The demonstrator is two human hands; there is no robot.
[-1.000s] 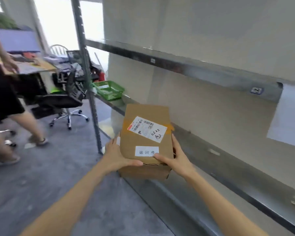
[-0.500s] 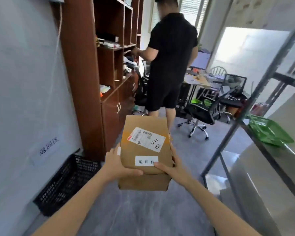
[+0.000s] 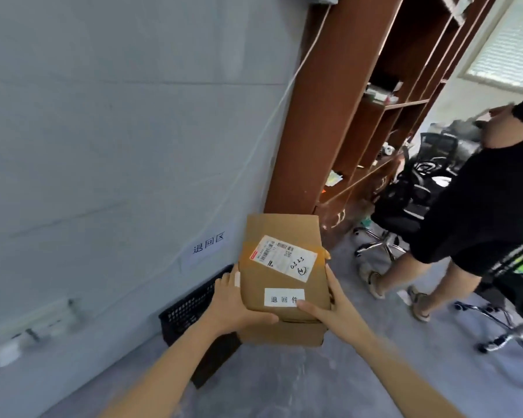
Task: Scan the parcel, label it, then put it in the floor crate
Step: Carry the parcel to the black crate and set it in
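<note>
I hold a brown cardboard parcel (image 3: 281,279) in front of me with both hands. It carries a white shipping label with a barcode and handwriting on top, and a small white sticker with three characters near its front edge. My left hand (image 3: 233,303) grips its left side and my right hand (image 3: 332,306) grips its right front corner. A black plastic floor crate (image 3: 191,309) stands against the grey wall, just left of and below the parcel; my left forearm and the parcel hide much of it.
A white paper sign (image 3: 207,244) hangs on the wall above the crate. A tall brown wooden shelf unit (image 3: 338,122) stands behind the parcel. A person in black (image 3: 465,212) stands at the right among office chairs (image 3: 405,194). Grey floor (image 3: 284,381) lies below.
My view has swung left from the metal shelving to the wall. The crate is now close beside the parcel, and the other person has shifted to the right edge. My grip is unchanged.
</note>
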